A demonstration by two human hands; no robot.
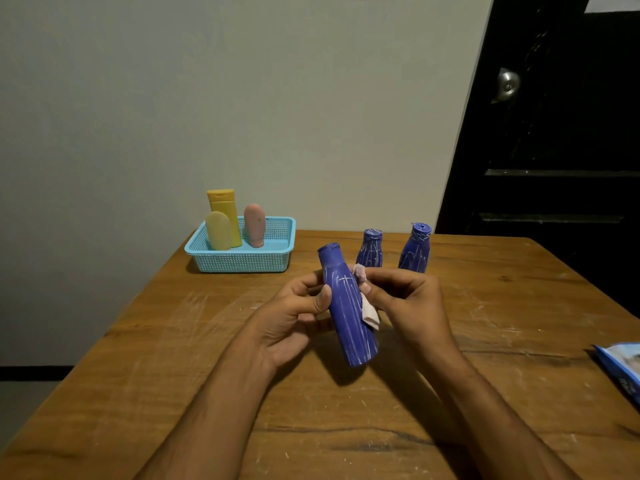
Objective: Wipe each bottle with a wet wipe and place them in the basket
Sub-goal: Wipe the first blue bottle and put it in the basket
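Bottles (225, 221), three, are stood in the basket (242, 261); a streaked blue bottle (348, 306) is gripped by the left hand (294, 313) and wiped with a wipe (367, 306) pinched in the right hand (405, 296); two more (370, 251) are left near the table's (138, 375) far edge.

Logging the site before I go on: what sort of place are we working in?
Probably a room in a home, not a workshop or lab: a scuffed wooden table against a plain painted wall, a dark panelled door with a round metal knob, and toiletry-style bottles in a small blue basket.

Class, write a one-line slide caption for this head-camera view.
Left hand holds a blue bottle while right hand wipes it with a wet wipe.
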